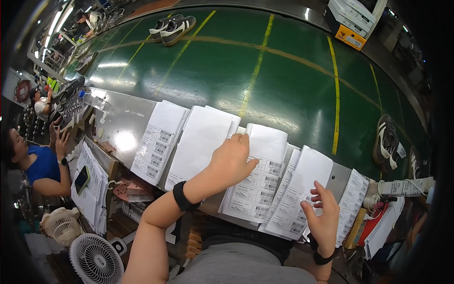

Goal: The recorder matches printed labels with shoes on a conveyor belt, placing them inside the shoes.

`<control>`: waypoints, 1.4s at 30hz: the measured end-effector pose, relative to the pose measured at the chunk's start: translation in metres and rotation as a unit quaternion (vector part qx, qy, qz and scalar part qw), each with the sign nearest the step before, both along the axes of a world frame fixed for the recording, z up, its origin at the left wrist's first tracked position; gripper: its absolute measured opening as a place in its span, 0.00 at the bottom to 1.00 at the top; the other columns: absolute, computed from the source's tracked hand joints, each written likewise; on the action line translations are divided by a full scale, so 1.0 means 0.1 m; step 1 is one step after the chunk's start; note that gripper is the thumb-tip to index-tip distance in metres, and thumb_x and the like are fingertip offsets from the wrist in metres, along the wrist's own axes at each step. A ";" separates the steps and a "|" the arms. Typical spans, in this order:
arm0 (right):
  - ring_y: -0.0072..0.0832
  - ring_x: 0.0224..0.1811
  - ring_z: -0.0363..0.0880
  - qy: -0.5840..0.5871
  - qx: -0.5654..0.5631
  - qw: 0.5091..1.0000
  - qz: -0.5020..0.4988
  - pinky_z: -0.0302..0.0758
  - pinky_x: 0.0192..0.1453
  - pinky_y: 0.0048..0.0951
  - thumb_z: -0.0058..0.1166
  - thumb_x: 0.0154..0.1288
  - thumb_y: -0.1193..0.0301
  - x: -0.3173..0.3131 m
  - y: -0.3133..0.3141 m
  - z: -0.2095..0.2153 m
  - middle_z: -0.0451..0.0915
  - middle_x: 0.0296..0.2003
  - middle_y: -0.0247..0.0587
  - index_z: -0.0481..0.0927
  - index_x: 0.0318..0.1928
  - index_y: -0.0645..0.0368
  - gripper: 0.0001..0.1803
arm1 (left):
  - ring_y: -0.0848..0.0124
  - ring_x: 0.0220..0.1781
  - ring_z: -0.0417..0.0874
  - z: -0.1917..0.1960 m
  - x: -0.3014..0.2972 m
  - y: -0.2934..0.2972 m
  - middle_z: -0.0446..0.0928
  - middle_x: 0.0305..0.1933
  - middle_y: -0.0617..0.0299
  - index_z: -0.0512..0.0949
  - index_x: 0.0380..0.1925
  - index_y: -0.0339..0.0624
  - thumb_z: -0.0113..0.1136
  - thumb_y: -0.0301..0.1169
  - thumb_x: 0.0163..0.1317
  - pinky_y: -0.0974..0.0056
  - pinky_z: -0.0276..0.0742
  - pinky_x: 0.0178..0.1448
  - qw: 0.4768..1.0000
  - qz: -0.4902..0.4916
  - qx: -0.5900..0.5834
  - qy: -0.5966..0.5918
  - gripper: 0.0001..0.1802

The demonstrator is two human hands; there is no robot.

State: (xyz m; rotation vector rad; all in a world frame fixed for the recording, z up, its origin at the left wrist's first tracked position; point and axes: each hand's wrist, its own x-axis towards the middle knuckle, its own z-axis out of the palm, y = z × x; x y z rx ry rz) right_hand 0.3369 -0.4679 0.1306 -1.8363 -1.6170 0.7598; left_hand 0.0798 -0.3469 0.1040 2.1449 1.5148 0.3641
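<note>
Several stacks of white label sheets with printed barcodes lie side by side on a metal ledge in front of me. My left hand (231, 158) is over the middle label stack (267, 137), its fingertips at the top left edge and its thumb stretched out apart. To its left lies a stack with a mostly blank top sheet (196, 139), and beyond that another barcode stack (153, 146). My right hand (324, 213) is by the lower right part of the right-hand stack (309, 165), thumb and fingers apart with nothing between them. Whether it touches the paper I cannot tell.
A green conveyor belt (293, 90) with yellow lines runs beyond the ledge. It carries dark sneakers with white stripes (177, 31), another sneaker pair (388, 144) and shoe boxes (351, 23). At left are a person in blue (40, 165), a phone (82, 176) on papers and a white fan (97, 260).
</note>
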 end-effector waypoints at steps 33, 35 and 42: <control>0.40 0.47 0.78 0.595 0.065 0.662 0.450 0.76 0.51 0.37 0.44 0.77 0.65 -0.92 0.15 1.42 0.82 0.49 0.55 0.83 0.47 0.70 0.20 | 0.50 0.57 0.75 0.38 -0.44 -0.78 0.76 0.55 0.44 0.75 0.54 0.33 0.64 0.42 0.60 0.52 0.67 0.62 0.985 -0.172 -0.001 -0.025 0.28; 0.40 0.47 0.78 0.609 0.178 0.634 0.442 0.76 0.49 0.36 0.45 0.76 0.65 -0.92 0.13 1.46 0.82 0.50 0.55 0.83 0.47 0.69 0.20 | 0.50 0.57 0.75 0.39 -0.39 -0.76 0.76 0.55 0.43 0.74 0.54 0.34 0.63 0.43 0.61 0.51 0.66 0.62 0.979 -0.204 -0.003 -0.029 0.28; 0.43 0.45 0.79 0.568 0.338 0.598 0.454 0.75 0.50 0.36 0.39 0.79 0.68 -0.86 0.03 1.51 0.78 0.53 0.64 0.80 0.50 0.75 0.21 | 0.50 0.56 0.76 0.50 -0.22 -0.72 0.77 0.55 0.46 0.76 0.53 0.33 0.64 0.44 0.60 0.53 0.69 0.62 0.960 -0.275 -0.021 -0.048 0.28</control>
